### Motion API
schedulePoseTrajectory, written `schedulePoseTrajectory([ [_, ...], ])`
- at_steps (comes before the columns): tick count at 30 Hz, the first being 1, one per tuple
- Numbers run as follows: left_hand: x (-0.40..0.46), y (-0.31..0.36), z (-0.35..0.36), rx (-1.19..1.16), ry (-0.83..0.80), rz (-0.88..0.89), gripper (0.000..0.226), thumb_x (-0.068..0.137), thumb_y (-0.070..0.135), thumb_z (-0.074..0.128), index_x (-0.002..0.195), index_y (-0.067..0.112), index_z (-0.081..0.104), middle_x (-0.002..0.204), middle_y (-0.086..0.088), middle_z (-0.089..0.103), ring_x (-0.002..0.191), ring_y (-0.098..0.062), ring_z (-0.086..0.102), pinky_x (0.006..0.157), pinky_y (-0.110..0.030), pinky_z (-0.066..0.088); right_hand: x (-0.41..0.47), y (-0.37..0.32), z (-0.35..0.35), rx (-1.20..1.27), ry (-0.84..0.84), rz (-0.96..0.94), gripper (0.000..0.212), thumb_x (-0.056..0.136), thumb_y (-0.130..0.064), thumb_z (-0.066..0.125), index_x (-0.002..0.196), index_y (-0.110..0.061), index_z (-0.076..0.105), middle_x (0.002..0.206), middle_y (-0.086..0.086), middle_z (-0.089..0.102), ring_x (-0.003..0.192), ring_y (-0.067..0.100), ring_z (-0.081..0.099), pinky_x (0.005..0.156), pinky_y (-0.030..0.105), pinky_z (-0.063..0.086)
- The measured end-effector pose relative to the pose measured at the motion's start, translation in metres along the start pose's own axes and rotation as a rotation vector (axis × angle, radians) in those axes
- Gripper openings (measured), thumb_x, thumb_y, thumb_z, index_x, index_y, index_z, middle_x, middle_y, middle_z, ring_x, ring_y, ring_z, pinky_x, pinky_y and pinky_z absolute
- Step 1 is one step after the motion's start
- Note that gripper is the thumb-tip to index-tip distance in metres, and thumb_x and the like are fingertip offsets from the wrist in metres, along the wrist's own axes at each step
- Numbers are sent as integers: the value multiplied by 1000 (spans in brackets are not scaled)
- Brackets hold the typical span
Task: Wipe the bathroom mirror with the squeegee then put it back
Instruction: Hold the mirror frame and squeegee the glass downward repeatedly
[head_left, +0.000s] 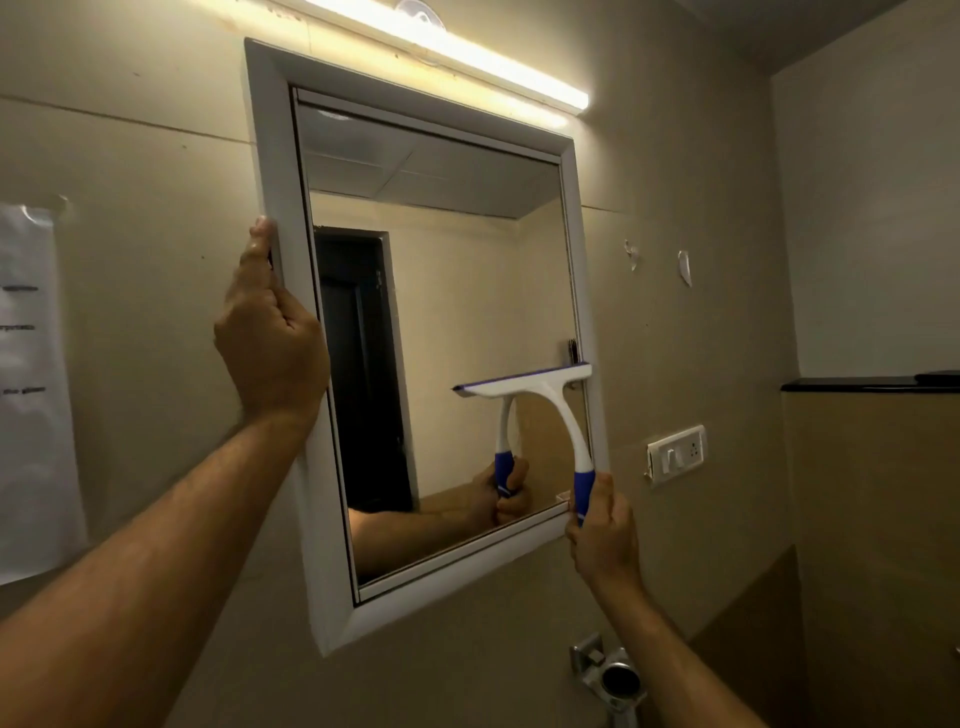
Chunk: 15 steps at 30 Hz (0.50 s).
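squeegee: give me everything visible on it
The squeegee looks like white plastic, with a T-shaped head, a thin blue blade strip along its top edge and a curved neck running down to a blue grip. It stands roughly upright, blade uppermost and about level, against the mirror glass low on the right side, its right end over the white frame. The right hand holds the blue grip. Its reflection shows in the glass.
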<state>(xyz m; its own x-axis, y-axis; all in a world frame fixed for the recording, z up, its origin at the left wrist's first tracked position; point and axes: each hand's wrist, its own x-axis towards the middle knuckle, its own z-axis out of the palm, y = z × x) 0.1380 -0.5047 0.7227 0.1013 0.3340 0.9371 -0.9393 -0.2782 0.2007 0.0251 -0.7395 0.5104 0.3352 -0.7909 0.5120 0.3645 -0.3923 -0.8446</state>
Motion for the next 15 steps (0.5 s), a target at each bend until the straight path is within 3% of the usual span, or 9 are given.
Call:
schedulePoseTrajectory([
  [4,-1,0,0,-11,0,0,43,102,10,35,144,14,45,142,-1,52,130,-13,49,107,-7,32,3,-14,-8,-7,2,-24,58,94,-58,25,89,-9,55,66,9,52,52,16,49,49,28,40],
  [7,-2,0,0,-8,0,14,43,102,8,35,143,13,45,141,-2,53,130,-15,50,108,-13,35,21,-45,-2,-22,27,-110,55,94,-59,24,82,-14,53,63,5,51,53,17,49,52,30,41],
  [11,-1,1,-1,-11,-1,10,43,102,8,35,143,12,45,141,-3,53,129,-15,50,109,-18,37,29,-61,12,-2,17,-81,51,98,-56,23,81,-16,51,65,6,49,55,19,48,54,31,40],
  [15,-1,0,0,4,1,10,43,102,9,34,143,13,45,141,-2,53,129,-15,50,105,-5,30,4,-28,9,-15,40,-39,62,86,-66,21,85,-13,53,68,11,53,58,24,51,57,36,43],
])
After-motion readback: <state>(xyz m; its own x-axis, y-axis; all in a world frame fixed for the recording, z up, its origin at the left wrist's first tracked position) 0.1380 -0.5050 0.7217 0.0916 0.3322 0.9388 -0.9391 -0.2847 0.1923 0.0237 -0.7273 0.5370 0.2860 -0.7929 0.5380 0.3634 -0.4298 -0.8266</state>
